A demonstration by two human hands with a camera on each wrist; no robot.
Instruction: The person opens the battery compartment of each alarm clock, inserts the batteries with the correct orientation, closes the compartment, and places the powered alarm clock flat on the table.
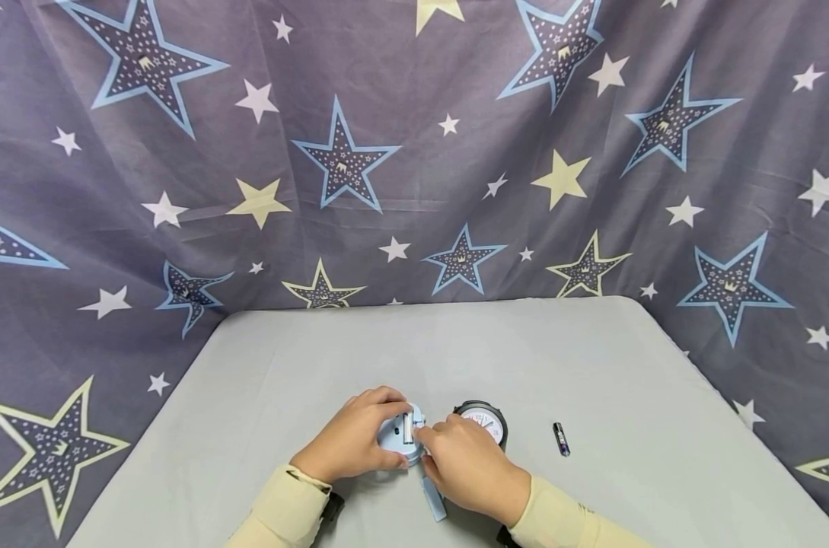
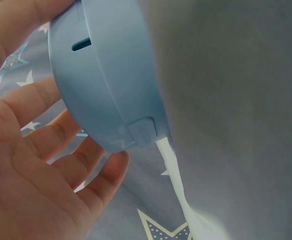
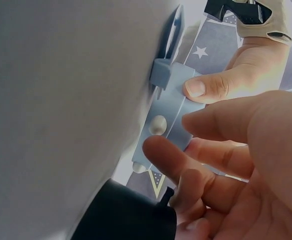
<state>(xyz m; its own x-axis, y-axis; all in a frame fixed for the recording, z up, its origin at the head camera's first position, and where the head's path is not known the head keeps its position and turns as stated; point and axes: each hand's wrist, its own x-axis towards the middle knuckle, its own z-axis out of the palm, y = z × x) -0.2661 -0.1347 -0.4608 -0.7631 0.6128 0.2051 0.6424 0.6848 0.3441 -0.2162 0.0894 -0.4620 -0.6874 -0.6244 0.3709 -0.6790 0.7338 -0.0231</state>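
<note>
You're gripping the blue gadget [image 1: 390, 440] lower-center with your left hand [image 1: 355, 438], relaxed right hand [image 1: 474, 463] poking it; pushing hard, you're risking a slip.

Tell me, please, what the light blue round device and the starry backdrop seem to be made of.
The light blue round device looks like moulded plastic with a smooth satin finish; its even colour and clean-edged slot suggest this. The starry backdrop is probably matt fabric, judging by its soft folds and creases.
</note>
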